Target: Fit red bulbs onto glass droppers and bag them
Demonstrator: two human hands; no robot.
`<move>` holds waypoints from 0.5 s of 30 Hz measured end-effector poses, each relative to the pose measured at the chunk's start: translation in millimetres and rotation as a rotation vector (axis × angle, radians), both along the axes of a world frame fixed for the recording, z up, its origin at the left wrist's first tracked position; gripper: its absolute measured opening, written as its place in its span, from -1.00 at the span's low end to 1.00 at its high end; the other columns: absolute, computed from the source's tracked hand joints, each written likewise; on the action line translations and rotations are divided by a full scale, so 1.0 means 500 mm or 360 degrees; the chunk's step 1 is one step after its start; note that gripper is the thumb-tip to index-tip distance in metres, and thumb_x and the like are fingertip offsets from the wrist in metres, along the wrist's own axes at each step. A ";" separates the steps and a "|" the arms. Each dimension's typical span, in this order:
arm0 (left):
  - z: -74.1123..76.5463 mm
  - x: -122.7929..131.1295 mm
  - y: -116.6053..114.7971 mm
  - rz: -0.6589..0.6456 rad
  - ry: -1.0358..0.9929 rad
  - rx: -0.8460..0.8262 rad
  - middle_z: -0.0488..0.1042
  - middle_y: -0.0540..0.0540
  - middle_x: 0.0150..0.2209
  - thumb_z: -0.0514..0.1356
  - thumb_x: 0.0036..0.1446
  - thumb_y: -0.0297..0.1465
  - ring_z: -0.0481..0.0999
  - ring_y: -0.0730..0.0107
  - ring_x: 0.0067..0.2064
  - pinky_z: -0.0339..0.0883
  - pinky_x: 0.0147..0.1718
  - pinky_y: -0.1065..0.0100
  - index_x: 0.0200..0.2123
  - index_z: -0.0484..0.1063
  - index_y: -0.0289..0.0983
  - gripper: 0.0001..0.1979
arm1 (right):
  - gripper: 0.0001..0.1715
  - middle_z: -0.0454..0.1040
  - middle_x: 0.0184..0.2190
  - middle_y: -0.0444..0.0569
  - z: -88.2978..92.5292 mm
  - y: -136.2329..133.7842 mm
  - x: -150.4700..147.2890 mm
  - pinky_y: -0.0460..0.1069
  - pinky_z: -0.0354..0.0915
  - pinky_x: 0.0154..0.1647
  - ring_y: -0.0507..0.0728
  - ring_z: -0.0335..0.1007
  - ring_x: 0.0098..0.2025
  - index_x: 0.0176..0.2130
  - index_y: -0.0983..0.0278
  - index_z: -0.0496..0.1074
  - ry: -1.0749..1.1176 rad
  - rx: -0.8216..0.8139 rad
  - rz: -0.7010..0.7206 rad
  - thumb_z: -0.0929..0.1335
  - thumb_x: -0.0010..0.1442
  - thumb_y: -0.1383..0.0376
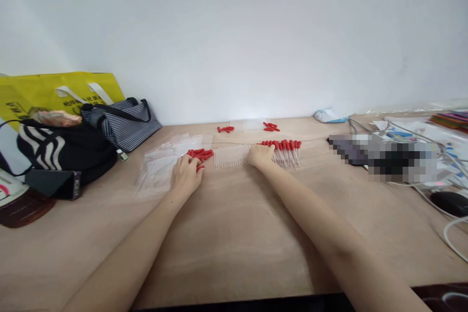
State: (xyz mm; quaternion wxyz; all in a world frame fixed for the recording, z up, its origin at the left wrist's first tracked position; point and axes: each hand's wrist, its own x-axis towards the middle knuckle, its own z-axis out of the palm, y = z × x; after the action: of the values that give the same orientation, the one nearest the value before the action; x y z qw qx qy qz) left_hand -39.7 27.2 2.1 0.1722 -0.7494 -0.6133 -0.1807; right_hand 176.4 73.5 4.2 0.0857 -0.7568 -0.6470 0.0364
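Note:
My left hand (186,175) rests on the wooden table (234,243), fingers curled over a small heap of red rubber caps (202,154), next to clear plastic bags (164,161). My right hand (259,155) lies with its fingers bent over a row of clear glass tubes (230,156), touching the left end of a row of red-capped droppers (287,148). What either hand grips, if anything, is hidden under the fingers. More red caps (225,129) and a few droppers (270,126) lie farther back near the wall.
At the left stand a yellow bag (44,90), a striped bag (122,124) and a black bag (66,151) with a phone (54,183). At the right are cables (449,214), papers (420,131), a black mouse (451,203) and a blurred patch.

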 end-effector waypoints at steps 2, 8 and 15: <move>-0.003 -0.013 0.009 0.0017 0.0013 -0.0069 0.31 -0.17 -0.31 0.13 0.01 -0.37 0.31 0.14 -0.22 0.25 -0.25 0.21 -0.41 0.42 -0.31 -0.87 | -0.73 0.47 -0.33 0.20 0.006 -0.005 0.002 0.15 -0.03 -0.15 0.23 0.36 -0.24 -0.30 0.37 0.45 -0.0011 -0.0001 0.0019 0.22 0.05 0.36; -0.002 -0.001 0.006 -0.0164 -0.0076 0.0046 0.31 -0.15 -0.35 0.11 0.02 -0.43 0.30 0.17 -0.23 0.24 -0.24 0.21 -0.49 0.37 -0.31 -0.90 | -0.66 0.40 -0.20 0.25 0.021 -0.070 0.049 0.06 0.07 -0.20 0.26 0.24 -0.11 -0.20 0.44 0.37 -0.0060 0.0134 0.0354 0.15 0.14 0.31; -0.011 0.089 -0.054 -0.0813 -0.0387 -0.0205 0.34 -0.08 -0.38 0.05 0.08 -0.45 0.33 0.33 -0.31 0.25 -0.29 0.30 -0.45 0.32 -0.30 -0.90 | -0.80 0.38 -0.37 0.03 -0.016 -0.161 0.162 0.01 0.09 -0.23 0.14 0.20 -0.27 -0.38 0.31 0.32 -0.0066 0.0344 0.1325 0.20 0.16 0.26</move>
State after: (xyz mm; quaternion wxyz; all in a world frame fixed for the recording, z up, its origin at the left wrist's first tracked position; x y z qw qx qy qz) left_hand 4.6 0.3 -3.3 -0.0017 -0.8618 -0.4311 -0.2674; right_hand 257.5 -7.0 -4.0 0.1295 -0.4184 -0.8989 -0.0154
